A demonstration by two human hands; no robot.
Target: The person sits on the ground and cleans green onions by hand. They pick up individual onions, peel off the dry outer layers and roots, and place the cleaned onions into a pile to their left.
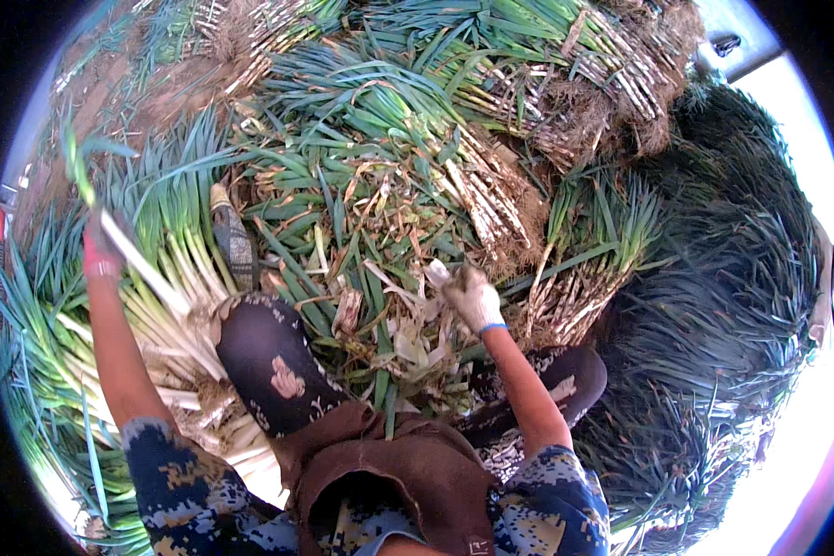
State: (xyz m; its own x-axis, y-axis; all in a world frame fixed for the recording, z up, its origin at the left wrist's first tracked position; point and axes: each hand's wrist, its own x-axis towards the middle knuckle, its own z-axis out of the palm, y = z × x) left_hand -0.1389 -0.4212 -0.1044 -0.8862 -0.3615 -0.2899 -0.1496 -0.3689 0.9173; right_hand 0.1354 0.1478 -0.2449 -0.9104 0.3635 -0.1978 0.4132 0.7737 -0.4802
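My left hand [103, 243], in a red-and-white work glove, is shut on a peeled leek [142, 267] whose white shank slants down to its roots. This hand and the leaves are blurred. Below and beside it lies a heap of peeled leeks [194, 267] with white shanks and green tops. My right hand [474, 295], in a pale work glove with a soiled front, is over the peelings between my legs; its fingers are curled, and whether they hold anything cannot be told. Pale stripped leaf sheaths [417, 340] lie close to it, partly under it.
Unpeeled leeks with dirty roots [493, 201] lie ahead, and a smaller bunch [584, 278] rests by my right knee. Further bundles [618, 76] are stacked beyond. A tall dark-green leek pile [709, 292] stands at the right. Cut leaves [306, 187] litter the ground before me.
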